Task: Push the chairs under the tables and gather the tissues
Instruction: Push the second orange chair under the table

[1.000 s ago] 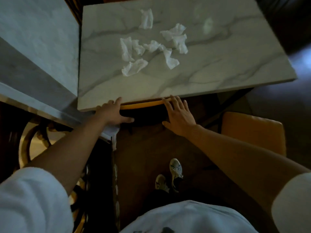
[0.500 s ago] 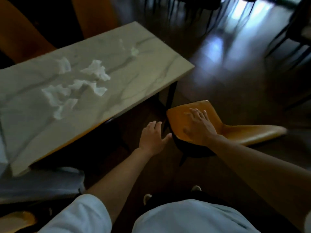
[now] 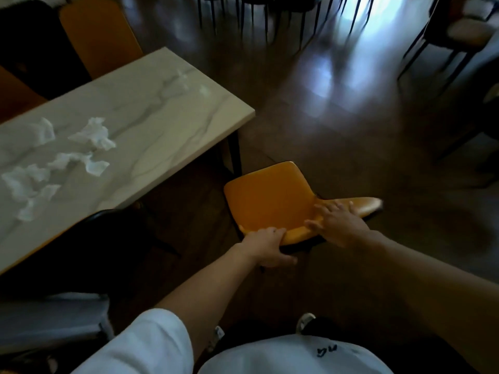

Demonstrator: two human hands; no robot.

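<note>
Beside the marble surface (image 3: 167, 112) strewn with crumpled tissues (image 3: 91, 134), the left hand (image 3: 266, 248) grips an orange chair's (image 3: 270, 201) seat edge; the right hand (image 3: 339, 225) rests flat, fingers spread, on it.

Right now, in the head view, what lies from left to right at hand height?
Crumpled tissues on the marble table → left hand → orange chair → right hand.

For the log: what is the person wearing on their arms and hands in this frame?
Both hands are bare: no gloves, rings or watch show on the left hand or the right hand. The forearms are uncovered. A short white sleeve covers the left upper arm. The right arm's sleeve is out of frame.
</note>
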